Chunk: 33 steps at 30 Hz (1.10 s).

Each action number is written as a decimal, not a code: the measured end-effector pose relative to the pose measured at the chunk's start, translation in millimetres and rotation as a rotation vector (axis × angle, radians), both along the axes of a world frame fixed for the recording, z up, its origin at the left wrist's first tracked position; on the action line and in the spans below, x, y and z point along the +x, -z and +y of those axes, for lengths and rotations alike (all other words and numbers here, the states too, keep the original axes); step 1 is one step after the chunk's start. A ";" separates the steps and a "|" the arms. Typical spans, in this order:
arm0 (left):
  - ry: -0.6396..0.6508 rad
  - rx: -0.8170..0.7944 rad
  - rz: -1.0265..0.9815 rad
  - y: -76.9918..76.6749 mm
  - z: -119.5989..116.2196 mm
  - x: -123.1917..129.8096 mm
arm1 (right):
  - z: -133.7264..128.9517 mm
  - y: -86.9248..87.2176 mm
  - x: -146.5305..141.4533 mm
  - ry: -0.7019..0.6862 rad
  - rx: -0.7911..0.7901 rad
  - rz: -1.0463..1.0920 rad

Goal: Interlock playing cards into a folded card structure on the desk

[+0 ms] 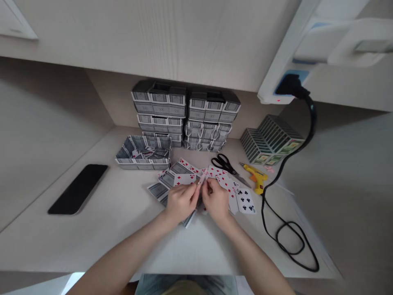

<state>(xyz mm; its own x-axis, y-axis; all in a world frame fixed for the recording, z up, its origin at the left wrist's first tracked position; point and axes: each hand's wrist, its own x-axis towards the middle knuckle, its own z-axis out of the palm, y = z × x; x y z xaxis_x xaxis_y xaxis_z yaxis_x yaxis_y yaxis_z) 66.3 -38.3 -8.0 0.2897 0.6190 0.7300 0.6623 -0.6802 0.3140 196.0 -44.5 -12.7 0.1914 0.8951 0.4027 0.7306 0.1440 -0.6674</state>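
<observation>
Both hands meet above a loose spread of playing cards, some face up and some showing patterned backs. My left hand pinches a card that is held nearly edge-on. Close against its right side is my right hand, fingers curled together at the card's edge; whether it grips that same card is hard to make out. An open box made of folded cards stands behind and left of the hands, with small card pieces inside.
Stacked card boxes stand at the back. A phone lies left. To the right are black scissors, a yellow glue gun with a looping black cable, and piled card packs. A power strip hangs above.
</observation>
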 end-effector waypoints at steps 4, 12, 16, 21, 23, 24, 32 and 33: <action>-0.091 -0.064 -0.058 0.8 7.5 -4.4 | 7.1 -2.7 5.6 -0.135 -0.038 0.194; 0.096 -0.140 -0.054 -8.1 19.4 -15.8 | 6.9 -2.0 11.0 -0.147 -0.074 0.007; 0.206 -0.228 -0.004 -15.3 24.9 -25.6 | 2.1 0.6 4.3 -0.108 -0.054 -0.147; 0.217 -0.427 -0.077 -14.8 24.8 -25.1 | 1.0 6.9 2.8 0.019 0.029 -0.285; 0.165 -0.518 -0.147 -11.9 26.0 -23.1 | 1.7 5.7 5.5 -0.017 0.048 -0.214; 0.136 -0.564 -0.193 -10.2 27.3 -22.4 | 2.2 3.8 7.0 -0.065 0.036 -0.135; 0.248 -0.910 -0.556 -7.6 34.7 -19.9 | 9.0 -9.8 8.6 -0.299 -0.185 0.733; 0.274 -0.945 -0.565 -8.8 33.6 -19.1 | 9.6 -9.6 8.2 -0.324 -0.215 0.762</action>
